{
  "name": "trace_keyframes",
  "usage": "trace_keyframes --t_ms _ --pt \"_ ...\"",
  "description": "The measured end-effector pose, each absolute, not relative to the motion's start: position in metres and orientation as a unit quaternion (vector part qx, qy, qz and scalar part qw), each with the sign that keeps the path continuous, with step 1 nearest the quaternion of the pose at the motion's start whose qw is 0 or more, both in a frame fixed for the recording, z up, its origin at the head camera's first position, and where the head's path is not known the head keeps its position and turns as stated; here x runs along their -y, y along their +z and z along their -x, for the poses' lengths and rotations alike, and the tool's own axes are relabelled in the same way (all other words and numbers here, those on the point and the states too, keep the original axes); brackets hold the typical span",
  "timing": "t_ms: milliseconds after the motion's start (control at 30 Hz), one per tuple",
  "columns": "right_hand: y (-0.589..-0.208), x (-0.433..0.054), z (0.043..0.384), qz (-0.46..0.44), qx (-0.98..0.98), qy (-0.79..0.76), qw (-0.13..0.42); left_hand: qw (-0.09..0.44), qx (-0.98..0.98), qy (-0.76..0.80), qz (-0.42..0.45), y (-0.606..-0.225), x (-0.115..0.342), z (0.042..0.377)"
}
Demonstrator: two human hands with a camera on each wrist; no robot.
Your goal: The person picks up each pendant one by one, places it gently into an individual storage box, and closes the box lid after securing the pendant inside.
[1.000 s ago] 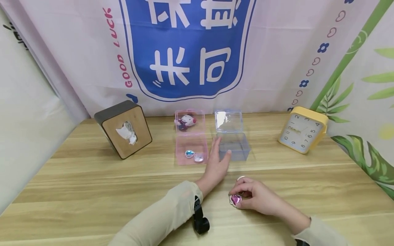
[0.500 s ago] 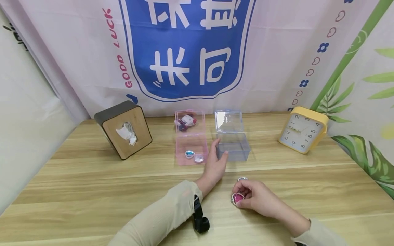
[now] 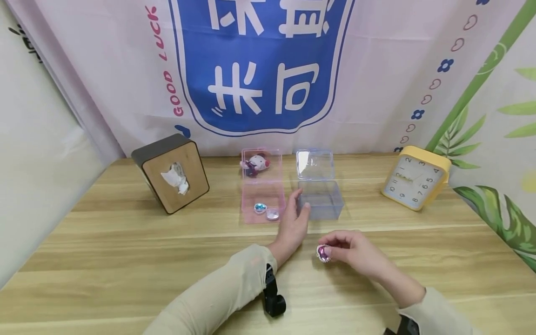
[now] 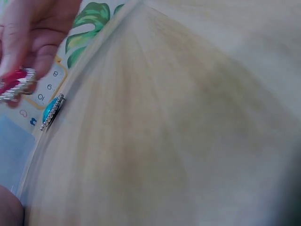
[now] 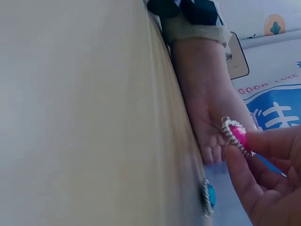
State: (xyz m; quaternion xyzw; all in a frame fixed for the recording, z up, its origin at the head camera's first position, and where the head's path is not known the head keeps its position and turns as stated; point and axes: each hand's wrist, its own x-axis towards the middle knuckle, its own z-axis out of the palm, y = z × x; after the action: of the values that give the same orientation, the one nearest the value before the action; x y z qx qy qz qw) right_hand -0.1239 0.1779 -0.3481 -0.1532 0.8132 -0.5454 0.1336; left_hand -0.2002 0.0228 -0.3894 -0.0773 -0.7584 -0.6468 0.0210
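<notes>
My right hand [image 3: 362, 253] pinches a pink heart-shaped jewel [image 3: 322, 253] with a silver beaded rim between thumb and fingers. In the right wrist view, the jewel [image 5: 237, 134] is raised above the table. A blue jewel [image 4: 53, 110] with a similar rim lies on the table; my right hand hides it in the head view. My left hand [image 3: 291, 226] rests at the left front corner of a clear bluish plastic box [image 3: 326, 211], whose lid [image 3: 315, 165] is up. Beside it, an uncovered pink plastic box [image 3: 250, 193] contains a blue jewel [image 3: 260, 208] and a clear one [image 3: 272, 214].
Behind the raised pink lid lies a small cartoon figurine [image 3: 256, 164]. At the left stands a wooden-faced tissue box [image 3: 188, 167], at the right a yellow clock [image 3: 414, 179]. A printed cloth [image 3: 356, 111] hangs along the table's back edge.
My right hand has lifted the pink jewel and carried it forward, toward the bluish box. The left hand stays beside that box. The head view has shifted slightly.
</notes>
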Motion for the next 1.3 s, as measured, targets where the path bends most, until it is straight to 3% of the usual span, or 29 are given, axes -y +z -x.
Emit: trace_keyframes --t_ms 733,1300 --pt "-0.32 -0.18 0.183 0.085 -0.815 -0.573 0.031 0.028 0.758 -0.647 0.079 -0.388 -0.022 0.198" --pt "-0.322 -0.168 0.23 0.084 -0.873 -0.48 0.024 0.023 0.759 -0.647 0.076 -0.389 -0.024 0.199"
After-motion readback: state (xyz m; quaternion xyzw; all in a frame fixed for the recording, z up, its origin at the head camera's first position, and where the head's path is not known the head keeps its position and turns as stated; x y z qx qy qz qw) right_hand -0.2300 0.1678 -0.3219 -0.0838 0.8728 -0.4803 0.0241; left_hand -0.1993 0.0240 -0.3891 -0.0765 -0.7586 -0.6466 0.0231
